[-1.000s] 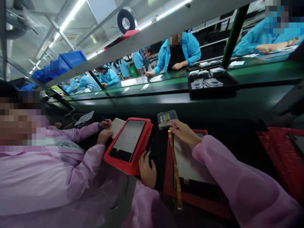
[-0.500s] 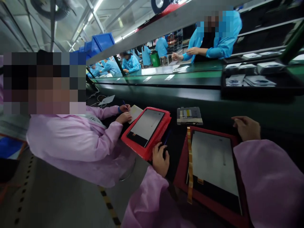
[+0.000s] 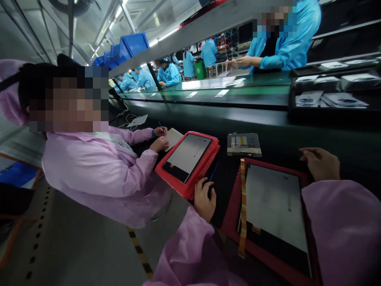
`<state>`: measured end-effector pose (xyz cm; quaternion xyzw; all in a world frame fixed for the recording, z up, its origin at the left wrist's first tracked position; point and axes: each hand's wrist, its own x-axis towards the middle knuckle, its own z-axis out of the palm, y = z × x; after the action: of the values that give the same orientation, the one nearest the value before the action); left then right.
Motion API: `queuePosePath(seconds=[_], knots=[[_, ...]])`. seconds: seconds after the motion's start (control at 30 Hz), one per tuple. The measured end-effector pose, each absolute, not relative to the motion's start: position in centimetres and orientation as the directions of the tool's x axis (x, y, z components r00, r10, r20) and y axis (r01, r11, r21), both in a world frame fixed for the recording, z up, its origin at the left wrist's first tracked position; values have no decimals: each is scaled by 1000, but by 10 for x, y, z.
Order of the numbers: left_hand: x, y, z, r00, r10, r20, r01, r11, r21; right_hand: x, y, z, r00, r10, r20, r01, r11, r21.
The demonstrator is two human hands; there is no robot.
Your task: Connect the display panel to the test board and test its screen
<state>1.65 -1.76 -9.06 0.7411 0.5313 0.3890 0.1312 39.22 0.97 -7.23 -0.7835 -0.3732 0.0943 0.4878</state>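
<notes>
Now the left hand [image 3: 204, 198] rests on the dark desk [image 3: 268, 135], curled into a loose fist, and a blue pen [image 3: 213, 173] pokes out from under its fingers, so its grip is pinching the pen. This hand sits just beside a stack of red trays [image 3: 190, 186] with a screen [image 3: 187, 157] lying on top. The right hand [image 3: 320, 163] lies at the far right corner of another red tray [image 3: 232, 214], its fingers bent and loosely spread, gripping nothing that shows. On that tray lies a big flat screen [image 3: 275, 202], pale on top and dark at the near end. A long orange strip [image 3: 243, 206] runs down the left side of that screen. Beyond the tray, a small grey part [image 3: 244, 144] with a yellow tag sits on the desk. To the left, a person in a pink coat [image 3: 98, 167] leans over a pad [image 3: 173, 138] with a pen in hand. Across a green belt [image 3: 226, 93], people in blue coats [image 3: 285, 43] work, and a black tray [image 3: 333, 111] holds small flat packs.
</notes>
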Motion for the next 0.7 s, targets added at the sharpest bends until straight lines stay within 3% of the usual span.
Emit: queuePosePath(seconds=[0.23, 0.7], knots=[[16, -15, -96, 118, 881, 459, 673, -410, 615, 402, 18, -78, 764, 621, 174, 461, -336, -821], [18, -15, -96, 104, 881, 461, 662, -407, 629, 400, 9, -81, 683, 703, 197, 538, -301, -787]])
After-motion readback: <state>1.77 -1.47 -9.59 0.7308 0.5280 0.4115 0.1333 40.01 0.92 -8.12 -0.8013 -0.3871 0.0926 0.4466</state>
